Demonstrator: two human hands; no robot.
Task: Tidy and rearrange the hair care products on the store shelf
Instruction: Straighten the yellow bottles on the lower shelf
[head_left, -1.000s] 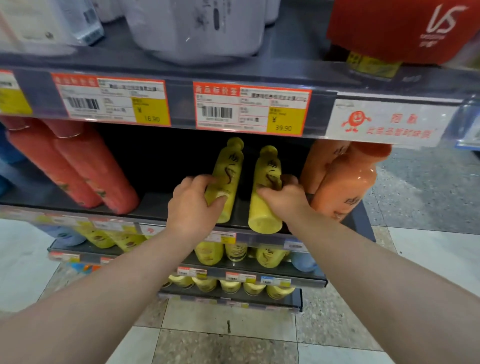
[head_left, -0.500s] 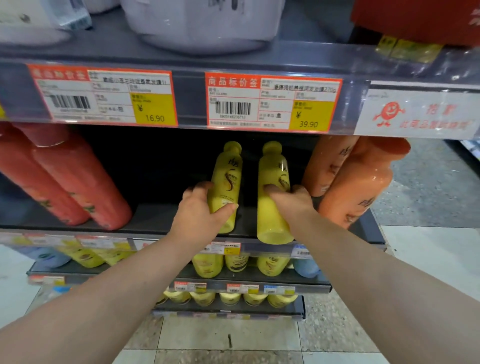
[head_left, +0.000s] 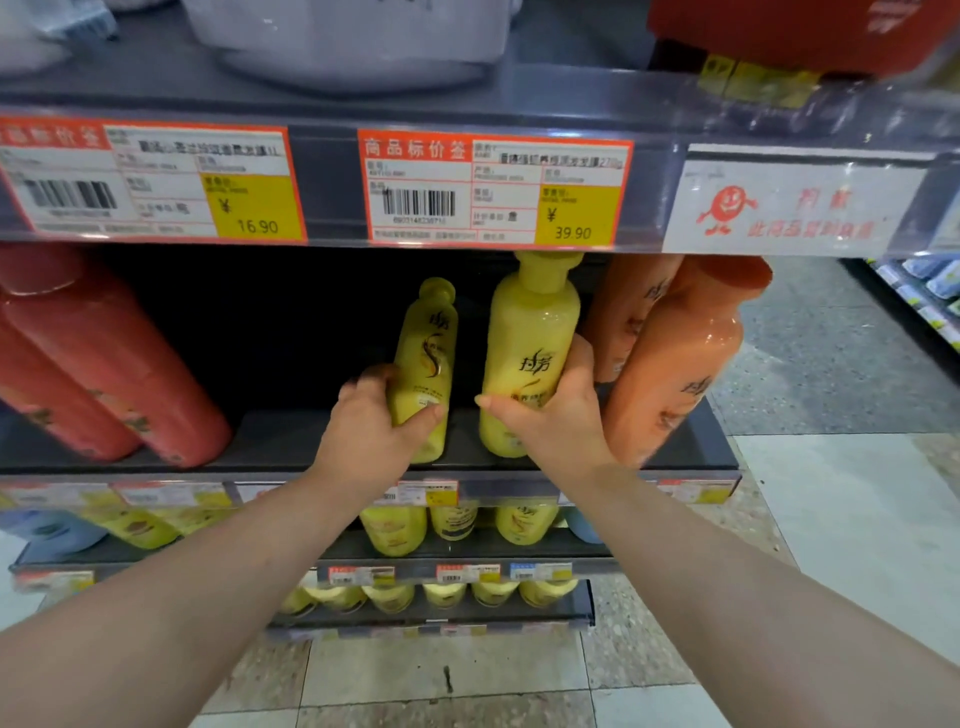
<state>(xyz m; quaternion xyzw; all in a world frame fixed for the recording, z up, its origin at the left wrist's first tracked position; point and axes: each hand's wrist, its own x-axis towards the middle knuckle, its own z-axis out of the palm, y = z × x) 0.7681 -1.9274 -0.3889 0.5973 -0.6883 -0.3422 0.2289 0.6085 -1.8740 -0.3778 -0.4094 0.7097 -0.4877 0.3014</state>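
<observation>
Two yellow hair care bottles stand on the dark middle shelf (head_left: 291, 441). My left hand (head_left: 371, 423) grips the lower half of the left yellow bottle (head_left: 427, 353), whose front label faces me. My right hand (head_left: 550, 415) wraps the lower part of the right yellow bottle (head_left: 530, 332), which is upright and closer to me, its cap just under the price rail. Its label with dark characters faces me above my fingers. A narrow gap separates the two bottles.
Two orange bottles (head_left: 675, 364) stand right beside my right hand. Red bottles (head_left: 88, 358) lean at the shelf's left. A price-tag rail (head_left: 493, 187) runs overhead. Lower shelves hold several yellow bottles (head_left: 395, 530). Tiled floor lies to the right.
The right yellow bottle has come forward and turned so its label faces me. My left hand has shifted slightly on the left bottle. The view has moved closer to the shelf.
</observation>
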